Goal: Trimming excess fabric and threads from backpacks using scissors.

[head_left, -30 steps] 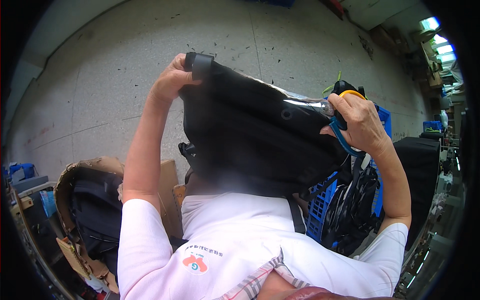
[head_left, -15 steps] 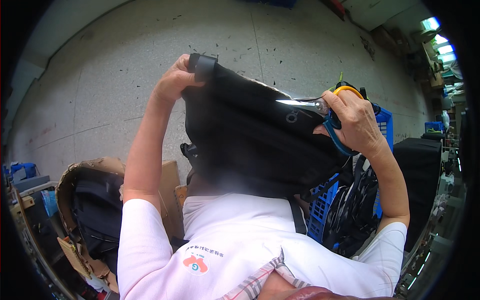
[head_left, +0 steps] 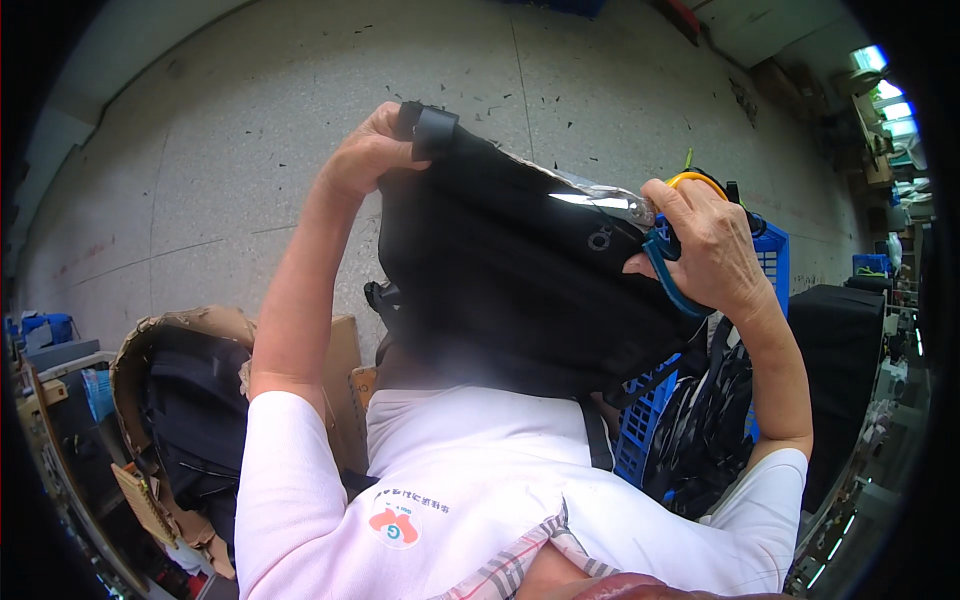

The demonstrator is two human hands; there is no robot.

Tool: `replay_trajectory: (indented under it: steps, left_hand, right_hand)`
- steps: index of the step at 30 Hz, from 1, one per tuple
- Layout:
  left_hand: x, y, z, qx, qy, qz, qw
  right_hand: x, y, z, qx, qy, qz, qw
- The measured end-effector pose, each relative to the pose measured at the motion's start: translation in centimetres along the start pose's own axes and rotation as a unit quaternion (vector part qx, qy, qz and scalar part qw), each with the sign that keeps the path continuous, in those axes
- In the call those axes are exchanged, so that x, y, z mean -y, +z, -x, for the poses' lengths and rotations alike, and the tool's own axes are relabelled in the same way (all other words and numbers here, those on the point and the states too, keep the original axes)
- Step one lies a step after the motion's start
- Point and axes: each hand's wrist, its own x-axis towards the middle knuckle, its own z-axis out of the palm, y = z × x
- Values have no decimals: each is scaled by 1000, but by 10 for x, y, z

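A black fabric bag (head_left: 490,270) spreads across in front of my body, with a pale raw edge along its far side. My left hand (head_left: 375,150) grips its far left corner, beside a dark grey strap loop (head_left: 435,133). In my right hand (head_left: 715,240) is a pair of scissors (head_left: 662,262) with one yellow and one blue handle loop. The bright blades point left and lie along the bag's pale far edge, near its right end. My thumb and fingers are wrapped round the handles. Part of the bag's right side is hidden behind that hand.
At my left stands a cardboard box (head_left: 205,320) with black bags (head_left: 195,400) in it. A blue plastic crate (head_left: 640,425) holding black bags (head_left: 700,430) is at my right. Beyond it lies a large black block-shaped thing (head_left: 835,370). Small dark scraps dot the grey floor (head_left: 250,200).
My left hand and the bag's far corner have shifted slightly right and a little farther away. The scissor blades look closer together along the edge; my right hand has barely moved.
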Motion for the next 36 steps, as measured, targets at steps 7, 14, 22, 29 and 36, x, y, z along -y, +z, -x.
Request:
replay_trajectory:
  steps: [7, 14, 22, 29, 36]
  left_hand:
    - [2, -2, 3, 6, -1, -15, 1000]
    - [-1, -1, 5, -1, -14, -28, 1000]
    - [-8, 1, 5, 39, -15, -16, 999]
    - [-4, 1, 6, 34, -11, -7, 999]
    - [-6, 13, 2, -15, -14, -29, 999]
  right_hand:
    - [0, 8, -4, -11, -6, -15, 1000]
    - [-2, 16, -2, -16, -11, -41, 999]
    - [4, 10, -21, -38, -42, -50, 997]
    - [2, 13, -16, 19, -15, -71, 997]
    - [9, 12, -33, -31, -55, -68, 996]
